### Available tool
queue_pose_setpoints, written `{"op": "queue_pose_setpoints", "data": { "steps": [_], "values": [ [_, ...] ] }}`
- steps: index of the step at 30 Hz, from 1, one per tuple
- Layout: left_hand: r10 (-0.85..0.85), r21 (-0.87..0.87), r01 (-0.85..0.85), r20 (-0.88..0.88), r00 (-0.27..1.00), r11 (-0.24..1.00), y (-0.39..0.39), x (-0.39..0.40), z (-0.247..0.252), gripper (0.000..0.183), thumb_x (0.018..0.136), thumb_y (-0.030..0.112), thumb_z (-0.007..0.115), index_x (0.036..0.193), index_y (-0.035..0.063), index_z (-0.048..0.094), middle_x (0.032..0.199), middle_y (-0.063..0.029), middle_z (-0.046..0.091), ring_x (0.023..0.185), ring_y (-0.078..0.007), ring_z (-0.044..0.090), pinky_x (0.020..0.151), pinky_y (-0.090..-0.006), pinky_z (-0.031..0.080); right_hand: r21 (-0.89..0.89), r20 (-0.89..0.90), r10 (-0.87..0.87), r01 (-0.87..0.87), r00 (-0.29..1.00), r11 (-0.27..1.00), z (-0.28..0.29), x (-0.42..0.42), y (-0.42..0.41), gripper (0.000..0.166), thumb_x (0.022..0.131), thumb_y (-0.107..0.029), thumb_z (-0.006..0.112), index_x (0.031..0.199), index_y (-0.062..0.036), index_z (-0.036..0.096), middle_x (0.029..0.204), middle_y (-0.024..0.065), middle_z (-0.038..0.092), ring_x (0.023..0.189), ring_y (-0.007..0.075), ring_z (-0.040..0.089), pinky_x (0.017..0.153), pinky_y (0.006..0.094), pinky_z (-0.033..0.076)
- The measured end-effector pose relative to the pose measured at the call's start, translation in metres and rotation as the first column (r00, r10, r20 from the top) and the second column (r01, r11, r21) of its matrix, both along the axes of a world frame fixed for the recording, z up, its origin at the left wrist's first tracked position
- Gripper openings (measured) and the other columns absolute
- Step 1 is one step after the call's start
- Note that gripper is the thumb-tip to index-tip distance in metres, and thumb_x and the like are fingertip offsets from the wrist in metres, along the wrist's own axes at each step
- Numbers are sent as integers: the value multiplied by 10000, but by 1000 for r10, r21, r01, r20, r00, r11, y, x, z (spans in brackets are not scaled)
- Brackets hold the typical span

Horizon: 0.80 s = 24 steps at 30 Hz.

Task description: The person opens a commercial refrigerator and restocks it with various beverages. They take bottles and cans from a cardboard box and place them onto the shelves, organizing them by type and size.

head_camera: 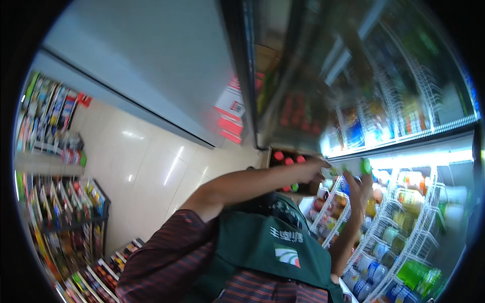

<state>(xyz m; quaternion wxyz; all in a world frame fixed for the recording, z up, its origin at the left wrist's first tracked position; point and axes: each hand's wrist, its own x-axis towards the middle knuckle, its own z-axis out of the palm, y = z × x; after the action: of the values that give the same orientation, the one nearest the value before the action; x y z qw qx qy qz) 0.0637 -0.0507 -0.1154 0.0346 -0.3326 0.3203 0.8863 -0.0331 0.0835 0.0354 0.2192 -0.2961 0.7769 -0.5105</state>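
Note:
A pale bottle with a green cap (365, 166) lies sideways between my two hands, in front of the opened drinks cooler. My left hand (315, 171) reaches across and grips its left end. On the capped end is my right hand (358, 189), its fingers around the bottle near the cap. Motion blur hides the exact finger contact and most of the bottle's label. Just beyond and below my left forearm stands a cardboard box (271, 157) of bottles with red caps and a green one. White wire racks (392, 189) hold rows of drink bottles beside my right hand.
The cooler's glass door (363, 87) stands open at the upper right. A large grey panel (144, 57) fills the upper left. A red and white carton (231, 110) is near its edge. Stocked store shelves (72, 204) line the left, across the tiled floor (151, 163).

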Motion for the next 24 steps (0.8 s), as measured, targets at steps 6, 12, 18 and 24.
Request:
{"op": "queue_pose_setpoints", "data": {
  "steps": [6,12,18,24],
  "values": [
    [-298,-42,303,94,950,952,-8,8,-16,370,998,286,625,1277,49,575,1163,-151,675,917,-288,707,813,-393,608,165,-9,-25,26,1000,986,-34,-4,25,520,793,-142,828,1211,48,583,1090,178,712,1038,281,692,876,383,573],
    [-411,-264,504,336,847,823,-14,9,-18,528,1013,319,595,1471,83,478,1394,-134,565,1078,-306,667,912,-475,568,247,-22,-89,92,996,965,-72,2,23,589,745,-184,873,1203,27,568,1089,219,723,1045,333,725,878,424,580],
    [-368,-227,446,315,875,866,-36,25,-42,520,1010,350,587,1462,113,481,1385,-155,561,1092,-345,653,956,-531,526,460,-138,-25,86,990,884,-187,15,24,633,748,-173,821,1286,-18,525,1158,249,646,1057,443,659,918,494,531],
    [-379,-192,457,339,861,868,-39,44,-40,503,1025,407,572,1427,108,526,1347,-157,583,1136,-333,642,973,-498,529,427,-194,65,25,979,904,-266,41,28,612,726,-86,784,1280,-41,526,1223,221,609,1094,441,632,928,491,531]
  ]
}}
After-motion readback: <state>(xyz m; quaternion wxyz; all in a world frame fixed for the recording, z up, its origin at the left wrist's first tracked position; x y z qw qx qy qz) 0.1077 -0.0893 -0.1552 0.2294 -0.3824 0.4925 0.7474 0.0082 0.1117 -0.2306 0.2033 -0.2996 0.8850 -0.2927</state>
